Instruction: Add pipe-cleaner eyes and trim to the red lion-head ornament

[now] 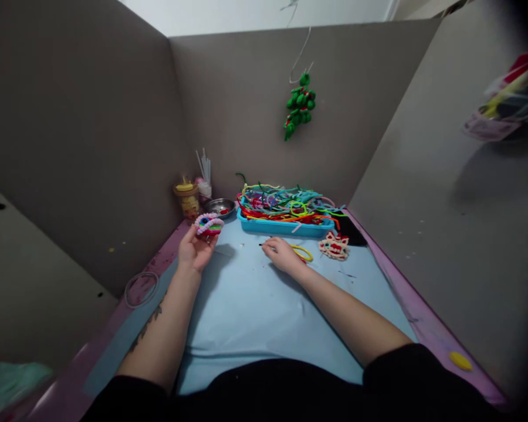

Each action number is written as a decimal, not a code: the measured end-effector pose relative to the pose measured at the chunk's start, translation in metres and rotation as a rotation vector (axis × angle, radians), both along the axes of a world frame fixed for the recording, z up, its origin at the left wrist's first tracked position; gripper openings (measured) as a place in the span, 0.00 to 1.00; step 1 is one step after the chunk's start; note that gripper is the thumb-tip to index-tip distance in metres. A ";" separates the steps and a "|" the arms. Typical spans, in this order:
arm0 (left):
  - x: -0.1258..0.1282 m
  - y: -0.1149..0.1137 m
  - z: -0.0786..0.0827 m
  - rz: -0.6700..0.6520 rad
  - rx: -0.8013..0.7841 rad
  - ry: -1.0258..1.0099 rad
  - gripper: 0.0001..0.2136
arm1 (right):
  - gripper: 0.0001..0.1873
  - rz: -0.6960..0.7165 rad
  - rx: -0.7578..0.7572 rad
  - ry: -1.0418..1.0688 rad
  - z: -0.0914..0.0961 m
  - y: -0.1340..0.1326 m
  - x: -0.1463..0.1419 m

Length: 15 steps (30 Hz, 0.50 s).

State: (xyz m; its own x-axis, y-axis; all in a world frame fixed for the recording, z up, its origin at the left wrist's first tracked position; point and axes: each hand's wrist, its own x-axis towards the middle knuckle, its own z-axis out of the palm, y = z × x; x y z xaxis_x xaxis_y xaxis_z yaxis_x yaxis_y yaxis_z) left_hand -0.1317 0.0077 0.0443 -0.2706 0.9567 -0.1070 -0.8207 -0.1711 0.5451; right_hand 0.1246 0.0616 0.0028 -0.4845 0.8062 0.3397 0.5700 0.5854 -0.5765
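Observation:
My left hand is raised at the left, its fingers closed on a small fuzzy pipe-cleaner figure. The figure is pink and red with a bit of green and a round blue eye. Lower and to the right, my right hand is near the tabletop with fingertips pinched together. A tiny dark tip shows at those fingers; what it belongs to I cannot make out. Just behind this hand lies a yellow loop, partly hidden by it. A cream and red pipe-cleaner face lies farther right.
A blue tray heaped with coloured pipe cleaners stands at the back. Left of it are a metal bowl, a tan cup and white sticks. A green ornament hangs on the back panel. Grey panels enclose the table.

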 end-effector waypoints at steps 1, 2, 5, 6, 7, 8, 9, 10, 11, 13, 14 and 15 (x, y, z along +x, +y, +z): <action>0.001 0.000 0.000 0.002 -0.002 0.007 0.08 | 0.10 -0.022 0.005 0.013 0.000 0.001 0.002; 0.002 0.001 -0.001 0.002 -0.003 0.013 0.08 | 0.08 -0.029 0.005 0.014 0.000 0.002 0.004; 0.005 0.001 -0.002 -0.013 -0.005 0.044 0.07 | 0.04 0.066 -0.006 -0.049 -0.003 0.001 0.012; 0.007 0.001 -0.002 -0.023 -0.007 0.056 0.08 | 0.04 0.108 -0.006 -0.081 -0.004 0.000 0.014; 0.008 0.000 -0.003 -0.036 -0.008 0.068 0.08 | 0.04 0.140 -0.001 -0.114 -0.004 -0.002 0.014; 0.010 0.000 -0.003 -0.052 -0.006 0.081 0.09 | 0.04 0.160 0.009 -0.144 -0.005 -0.004 0.013; 0.012 -0.001 -0.004 -0.068 -0.004 0.094 0.09 | 0.04 0.172 0.023 -0.171 -0.006 -0.006 0.012; 0.014 -0.001 -0.004 -0.082 -0.001 0.109 0.10 | 0.05 0.177 0.039 -0.193 -0.006 -0.008 0.010; 0.016 -0.001 -0.004 -0.093 0.001 0.124 0.11 | 0.05 0.180 0.055 -0.213 -0.006 -0.009 0.008; 0.019 -0.002 -0.005 -0.106 0.002 0.152 0.12 | 0.06 0.170 0.084 -0.245 -0.006 -0.012 0.005; 0.020 -0.003 -0.005 -0.117 0.007 0.164 0.13 | 0.06 0.162 0.092 -0.259 -0.006 -0.013 0.004; 0.022 -0.003 -0.006 -0.132 0.015 0.175 0.14 | 0.07 0.156 0.096 -0.271 -0.006 -0.014 0.003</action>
